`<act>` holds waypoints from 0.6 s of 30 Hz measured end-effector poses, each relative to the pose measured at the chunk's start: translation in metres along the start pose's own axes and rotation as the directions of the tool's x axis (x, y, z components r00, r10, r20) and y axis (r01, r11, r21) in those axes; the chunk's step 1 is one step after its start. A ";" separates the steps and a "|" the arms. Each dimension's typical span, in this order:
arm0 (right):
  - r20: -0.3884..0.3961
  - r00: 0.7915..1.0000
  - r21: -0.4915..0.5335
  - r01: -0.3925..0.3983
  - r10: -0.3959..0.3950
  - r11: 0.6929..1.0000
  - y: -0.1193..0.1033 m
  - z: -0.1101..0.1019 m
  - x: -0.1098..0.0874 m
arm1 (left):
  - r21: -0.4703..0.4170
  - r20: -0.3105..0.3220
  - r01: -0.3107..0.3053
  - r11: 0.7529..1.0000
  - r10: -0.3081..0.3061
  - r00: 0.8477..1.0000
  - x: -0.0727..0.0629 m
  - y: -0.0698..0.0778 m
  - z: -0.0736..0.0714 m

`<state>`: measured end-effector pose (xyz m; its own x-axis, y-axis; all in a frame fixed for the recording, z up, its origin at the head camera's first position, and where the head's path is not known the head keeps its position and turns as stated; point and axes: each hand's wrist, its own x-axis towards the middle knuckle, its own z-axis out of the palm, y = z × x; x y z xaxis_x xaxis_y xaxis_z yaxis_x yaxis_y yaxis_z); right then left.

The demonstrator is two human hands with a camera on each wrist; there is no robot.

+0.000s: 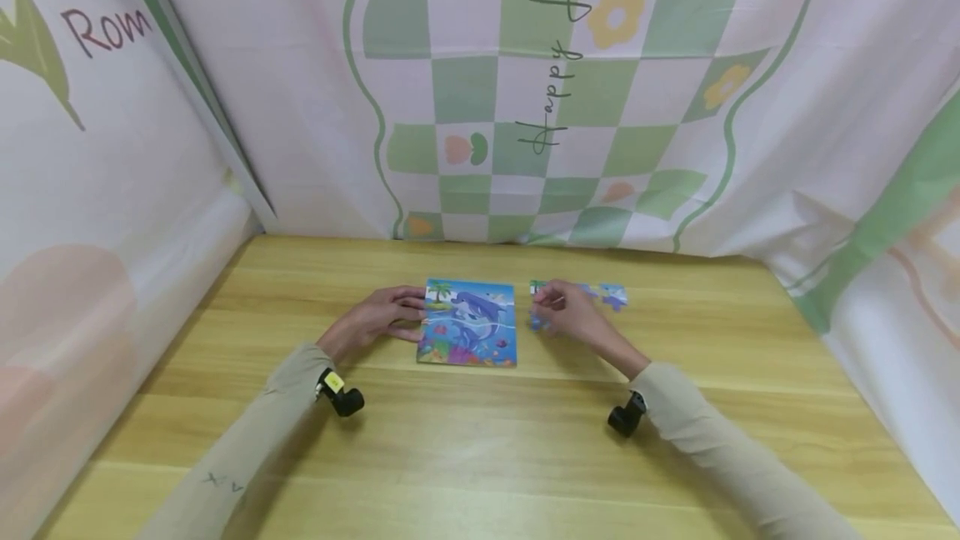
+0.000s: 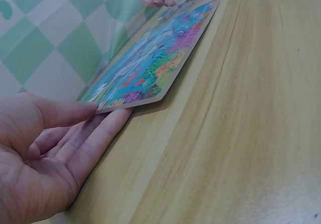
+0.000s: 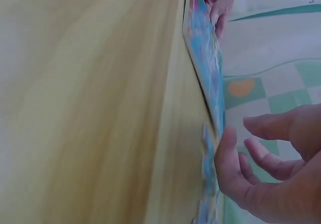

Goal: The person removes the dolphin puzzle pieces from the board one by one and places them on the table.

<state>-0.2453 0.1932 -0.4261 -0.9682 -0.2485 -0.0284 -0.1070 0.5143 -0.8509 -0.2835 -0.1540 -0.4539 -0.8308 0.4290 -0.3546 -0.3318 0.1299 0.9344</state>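
A square puzzle board point(image 1: 472, 325) with a dolphin, a palm tree and coral lies on the wooden table. My left hand point(image 1: 375, 317) pinches its left edge, thumb on top and fingers underneath. The left wrist view shows that edge of the board point(image 2: 150, 58) raised a little off the table. To the board's right, my right hand point(image 1: 572, 311) hovers over loose blue puzzle pieces point(image 1: 615, 296), partly covering them. In the right wrist view its fingers are bent and spread apart with nothing between them, beside the small jigsaw pieces point(image 3: 207, 158).
Behind the table point(image 1: 480, 448) hangs a curtain point(image 1: 465, 90) with green and white checks, and printed cloth point(image 1: 150, 165) closes off the left side. Each wrist carries a small black camera point(image 1: 347, 401).
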 end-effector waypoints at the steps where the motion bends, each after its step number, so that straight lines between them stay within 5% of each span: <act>1: 0.008 1.000 0.003 -0.007 0.007 1.000 -0.003 0.002 0.001 | 0.000 -0.001 -0.001 1.000 0.001 1.000 0.000 0.000 0.000; 12: 0.124 0.991 0.069 -0.053 0.045 0.996 -0.030 0.023 0.011 | -0.005 -0.017 0.003 1.000 -0.003 1.000 0.001 0.002 0.002; 18: 0.147 0.988 0.014 -0.038 0.036 0.999 -0.038 0.037 0.017 | -0.003 -0.025 0.014 1.000 -0.014 1.000 0.001 0.001 0.003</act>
<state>-0.2496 0.1392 -0.4130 -0.9276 -0.3481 -0.1357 -0.0667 0.5116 -0.8566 -0.2830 -0.1513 -0.4533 -0.8369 0.4047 -0.3686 -0.3446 0.1337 0.9292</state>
